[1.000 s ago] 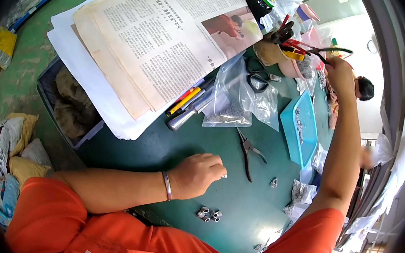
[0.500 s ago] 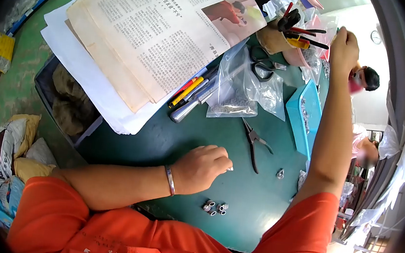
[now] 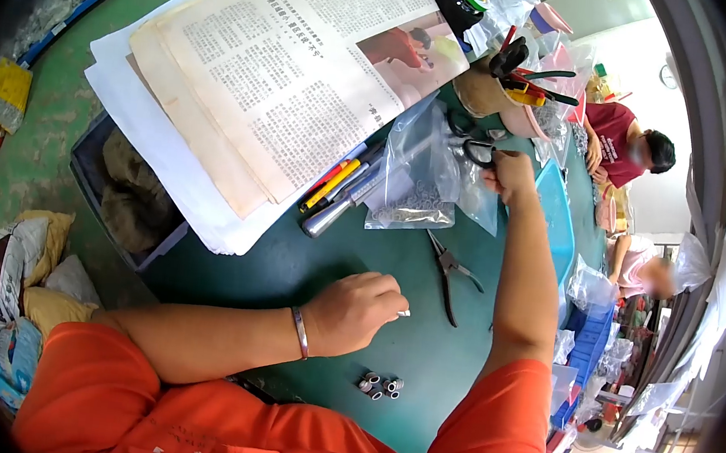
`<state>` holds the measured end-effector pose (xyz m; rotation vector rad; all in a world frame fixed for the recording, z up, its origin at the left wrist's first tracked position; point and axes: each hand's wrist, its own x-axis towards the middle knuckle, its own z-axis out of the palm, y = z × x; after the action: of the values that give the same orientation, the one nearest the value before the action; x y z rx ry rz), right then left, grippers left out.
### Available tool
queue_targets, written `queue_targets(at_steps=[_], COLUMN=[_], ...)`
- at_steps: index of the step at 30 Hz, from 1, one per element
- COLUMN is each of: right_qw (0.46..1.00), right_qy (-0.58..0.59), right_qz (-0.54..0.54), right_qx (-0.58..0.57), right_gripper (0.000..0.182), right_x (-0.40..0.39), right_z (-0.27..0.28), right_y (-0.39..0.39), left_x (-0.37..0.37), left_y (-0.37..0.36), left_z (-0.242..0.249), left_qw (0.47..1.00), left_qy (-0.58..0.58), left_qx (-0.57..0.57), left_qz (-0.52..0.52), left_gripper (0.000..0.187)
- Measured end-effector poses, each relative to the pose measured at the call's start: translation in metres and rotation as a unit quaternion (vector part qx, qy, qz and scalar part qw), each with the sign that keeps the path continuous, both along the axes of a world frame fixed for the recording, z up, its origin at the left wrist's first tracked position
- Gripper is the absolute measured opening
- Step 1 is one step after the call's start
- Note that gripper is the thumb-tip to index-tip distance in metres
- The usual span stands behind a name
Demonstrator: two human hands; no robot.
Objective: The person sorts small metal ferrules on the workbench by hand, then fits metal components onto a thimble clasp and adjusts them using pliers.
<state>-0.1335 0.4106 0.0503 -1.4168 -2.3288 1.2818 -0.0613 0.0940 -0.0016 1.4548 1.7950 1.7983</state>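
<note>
My left hand (image 3: 356,311) is closed above the green table, with a small silvery-white piece (image 3: 404,313) poking out between thumb and fingers. My right hand (image 3: 512,176) is stretched forward with curled fingers, over the edge of a clear plastic bag (image 3: 481,201) and beside the black handles of the scissors (image 3: 478,154). What its fingers hold, if anything, is hidden. Between my hands lie pliers (image 3: 445,278) with dark handles, jaws partly spread. Several small silvery ring-shaped parts (image 3: 380,386) form a cluster nearer my body.
Newspaper sheets (image 3: 264,69) cover the left of the table (image 3: 235,288). Pens (image 3: 332,184) and a bag of small parts (image 3: 413,201) lie beside them. A tool pot (image 3: 481,89), a lidded jar (image 3: 459,5) and a blue tray (image 3: 557,210) stand farther off. Two people sit beyond.
My right hand has come down and left from beyond the tool pot to beside the scissors, its fingers still curled. My left hand has barely moved and keeps its small piece.
</note>
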Motion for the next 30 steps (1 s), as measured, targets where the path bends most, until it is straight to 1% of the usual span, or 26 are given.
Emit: queue_targets(at_steps=[2,3,5,6,7,8,9,11,12,14,16,17,18,20,21,22,24,26,28,30], right_qw=[1.000,0.999,0.999,0.997,0.992,0.984,0.971,0.953,0.947,0.938,0.932,0.930,0.918,0.918,0.908,0.908,0.907,0.814,0.750,0.710], right_qy=[0.002,0.019,0.032,0.055,0.061,0.066,0.046,0.069,0.102,0.176,0.192,0.192,0.179,0.161,0.155,0.157,0.137,0.102,0.039,-0.013], right_qz=[-0.009,-0.016,0.015,0.042,0.086,0.121,0.142,0.134,0.114,0.142,0.105,0.133,0.141,0.147,0.165,0.165,0.129,0.181,0.209,0.219], right_qx=[-0.013,-0.028,0.028,0.032,0.062,0.113,0.188,0.261,0.284,0.264,0.287,0.284,0.324,0.332,0.352,0.352,0.378,0.542,0.626,0.669], right_gripper=[0.019,0.020,0.026,0.025,0.025,0.026,0.025,0.024,0.024,0.026,0.028,0.029,0.030,0.031,0.032,0.032,0.030,0.027,0.024,0.021], right_x=[0.011,0.017,0.037,0.046,0.056,0.063,0.068,0.073,0.073,0.069,0.053,0.045,0.034,0.014,0.004,-0.003,-0.017,-0.032,-0.048,-0.064], right_z=[0.021,0.031,0.058,0.077,0.099,0.112,0.133,0.166,0.176,0.197,0.207,0.209,0.207,0.205,0.202,0.203,0.206,0.209,0.203,0.187], right_y=[0.010,0.014,0.021,0.019,0.016,0.020,0.008,-0.015,-0.015,-0.011,-0.024,-0.020,-0.011,0.003,0.007,0.010,0.003,0.018,0.010,0.004], left_x=[0.001,0.001,0.000,0.000,0.001,0.003,0.004,0.007,0.007,0.005,0.003,0.003,0.003,0.003,0.003,0.003,0.002,0.004,0.005,0.005], left_y=[0.000,0.000,-0.001,-0.001,-0.001,-0.001,-0.001,0.001,0.001,0.001,0.000,0.000,0.000,0.000,0.000,0.000,0.000,0.000,0.001,0.001], left_z=[-0.001,-0.001,0.001,0.002,0.002,0.002,0.002,0.000,-0.001,0.001,0.001,0.001,0.001,0.001,0.000,0.000,0.000,0.000,0.000,0.001], left_qw=[1.000,1.000,1.000,1.000,1.000,1.000,1.000,1.000,1.000,1.000,1.000,1.000,1.000,1.000,1.000,1.000,1.000,0.999,0.999,0.999], left_qy=[0.002,0.004,0.002,-0.002,-0.003,-0.008,-0.012,-0.014,-0.017,-0.016,-0.016,-0.017,-0.017,-0.020,-0.024,-0.022,-0.026,-0.030,-0.033,-0.026], left_qx=[-0.002,-0.007,-0.004,0.000,0.003,0.000,-0.002,-0.002,-0.004,-0.005,-0.007,-0.006,-0.005,-0.006,-0.008,-0.009,-0.014,-0.010,-0.006,-0.009], left_qz=[-0.006,-0.009,-0.008,-0.006,-0.003,-0.008,-0.015,-0.017,-0.015,-0.011,-0.004,-0.003,-0.002,-0.002,-0.003,-0.002,-0.004,-0.010,-0.024,-0.015], left_gripper=[0.014,0.014,0.015,0.015,0.015,0.015,0.015,0.015,0.014,0.014,0.013,0.013,0.013,0.013,0.013,0.013,0.014,0.010,0.007,0.007])
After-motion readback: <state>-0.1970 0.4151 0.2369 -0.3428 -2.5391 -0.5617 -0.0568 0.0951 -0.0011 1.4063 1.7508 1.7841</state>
